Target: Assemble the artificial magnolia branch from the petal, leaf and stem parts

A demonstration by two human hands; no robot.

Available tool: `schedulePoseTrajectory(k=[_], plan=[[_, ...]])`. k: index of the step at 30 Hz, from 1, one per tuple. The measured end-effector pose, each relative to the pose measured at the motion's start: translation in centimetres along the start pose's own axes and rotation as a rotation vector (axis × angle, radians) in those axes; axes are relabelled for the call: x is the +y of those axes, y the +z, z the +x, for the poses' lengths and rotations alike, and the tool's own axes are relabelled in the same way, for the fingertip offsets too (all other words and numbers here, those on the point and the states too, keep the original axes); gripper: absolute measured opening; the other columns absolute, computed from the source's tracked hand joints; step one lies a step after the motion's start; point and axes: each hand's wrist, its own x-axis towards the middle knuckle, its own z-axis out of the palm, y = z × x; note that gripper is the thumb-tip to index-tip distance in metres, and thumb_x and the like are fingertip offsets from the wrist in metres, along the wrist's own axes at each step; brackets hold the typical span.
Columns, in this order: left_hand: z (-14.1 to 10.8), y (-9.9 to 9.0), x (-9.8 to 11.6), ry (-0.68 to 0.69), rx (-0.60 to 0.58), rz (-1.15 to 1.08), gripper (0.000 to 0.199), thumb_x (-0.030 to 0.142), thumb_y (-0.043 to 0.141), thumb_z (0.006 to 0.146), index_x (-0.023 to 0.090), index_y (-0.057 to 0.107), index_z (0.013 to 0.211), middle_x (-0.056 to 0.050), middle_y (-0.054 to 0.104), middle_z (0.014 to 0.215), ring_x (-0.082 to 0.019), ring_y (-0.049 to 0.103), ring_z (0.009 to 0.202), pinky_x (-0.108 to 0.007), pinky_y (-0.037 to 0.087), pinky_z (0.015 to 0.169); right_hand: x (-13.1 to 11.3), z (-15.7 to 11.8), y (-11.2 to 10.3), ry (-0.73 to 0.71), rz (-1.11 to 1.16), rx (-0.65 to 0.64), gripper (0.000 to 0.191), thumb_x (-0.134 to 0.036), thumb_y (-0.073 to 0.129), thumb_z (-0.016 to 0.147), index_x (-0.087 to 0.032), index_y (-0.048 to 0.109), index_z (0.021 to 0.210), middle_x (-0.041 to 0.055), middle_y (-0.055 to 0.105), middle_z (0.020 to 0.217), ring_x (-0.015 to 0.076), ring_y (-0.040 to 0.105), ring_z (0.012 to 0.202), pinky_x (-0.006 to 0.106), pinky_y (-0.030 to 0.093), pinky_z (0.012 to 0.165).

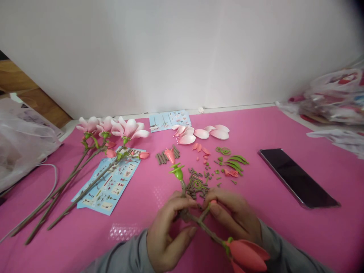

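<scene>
A toy flower branch (211, 232) with a brown stem lies across both hands at the front. Its lower right end carries a coral bud (247, 254), its upper end a bright green cup-shaped piece (178, 172). My left hand (167, 231) is curled around the stem near its fork, the thumb apart from it. My right hand (234, 214) pinches a small coral piece between thumb and forefinger, at the tip of a short side twig. Just beyond my fingers lie several small brown and green pieces (196, 184).
Three finished magnolia stems (127, 129) lie left, partly over an instruction sheet (105, 189). Pale pink petals (218, 132) and another sheet (170, 119) are at the back. Green leaves (234, 165) lie right of centre, a phone (298, 178) farther right. Plastic bags (22, 140) stand at the sides.
</scene>
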Motion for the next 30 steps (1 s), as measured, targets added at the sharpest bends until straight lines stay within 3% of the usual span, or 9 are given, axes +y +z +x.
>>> schedulePoseTrajectory(k=[3,6,8,10,13,17,23,30], plan=[[0.0,0.3,-0.2,-0.042,0.132,-0.19,0.032,0.015,0.05,0.085,0.027,0.044,0.115,-0.006,0.052,0.102,-0.017,0.05,0.09,-0.03,0.043,0.078,0.2,0.0,-0.3,0.071,0.064,0.0,0.032,-0.032,0.036,0.091,-0.018,0.054,0.069,-0.0014,0.049,0.058,0.0109,0.045,0.053,0.023,0.035,0.05],[0.7,0.3,-0.4,-0.129,0.251,-0.371,0.024,0.021,0.057,0.083,0.027,0.047,0.104,0.0,0.055,0.085,-0.012,0.051,0.077,-0.024,0.043,0.069,0.2,0.1,-0.4,0.117,0.149,0.004,0.031,-0.033,0.037,0.091,-0.018,0.054,0.07,-0.002,0.05,0.059,0.0102,0.047,0.053,0.022,0.037,0.05],[1.3,0.2,-0.5,-0.236,0.193,-0.453,0.023,0.029,0.06,0.08,0.024,0.05,0.1,0.002,0.054,0.074,-0.01,0.049,0.063,-0.021,0.04,0.058,0.1,0.1,-0.5,0.093,0.169,0.002,0.03,-0.033,0.037,0.091,-0.018,0.054,0.071,-0.002,0.05,0.059,0.0101,0.047,0.053,0.022,0.037,0.05],[1.7,0.0,-0.5,-0.319,0.051,-0.463,0.024,0.039,0.056,0.081,0.018,0.055,0.094,0.002,0.052,0.065,-0.009,0.043,0.052,-0.021,0.035,0.05,0.0,0.2,-0.6,0.042,0.145,0.003,0.031,-0.032,0.037,0.091,-0.018,0.054,0.071,-0.0017,0.05,0.058,0.0103,0.047,0.053,0.022,0.036,0.05],[1.7,-0.1,-0.4,-0.335,-0.072,-0.37,0.034,0.046,0.048,0.083,0.014,0.061,0.082,0.001,0.047,0.06,-0.01,0.04,0.052,-0.023,0.033,0.05,-0.2,0.3,-0.7,-0.045,0.074,0.011,0.033,-0.033,0.033,0.092,-0.018,0.052,0.071,-0.0006,0.049,0.058,0.0117,0.046,0.054,0.025,0.036,0.051],[1.4,-0.1,-0.1,-0.291,-0.097,-0.275,0.031,0.041,0.046,0.086,0.014,0.059,0.077,0.0,0.046,0.065,-0.012,0.04,0.059,-0.023,0.034,0.056,0.0,0.2,-0.6,-0.139,0.014,0.013,0.035,-0.029,0.026,0.093,-0.02,0.043,0.064,-0.0011,0.042,0.056,0.0127,0.041,0.051,0.028,0.032,0.048],[1.5,0.0,0.5,-0.174,-0.208,-0.192,0.027,0.038,0.044,0.087,0.017,0.05,0.07,0.002,0.042,0.062,-0.011,0.037,0.057,-0.022,0.034,0.053,0.8,-0.4,0.3,-0.124,-0.109,-0.01,0.036,-0.026,0.022,0.093,-0.021,0.034,0.06,-0.001,0.039,0.053,0.0135,0.038,0.049,0.03,0.029,0.046],[1.7,0.0,0.9,-0.137,-0.166,-0.175,0.025,0.036,0.042,0.088,0.017,0.05,0.074,0.001,0.043,0.065,-0.012,0.038,0.059,-0.022,0.034,0.055,0.3,-0.4,0.3,-0.118,0.003,0.009,0.034,-0.027,0.024,0.094,-0.022,0.038,0.064,-0.0005,0.041,0.055,0.014,0.041,0.051,0.029,0.032,0.048]])
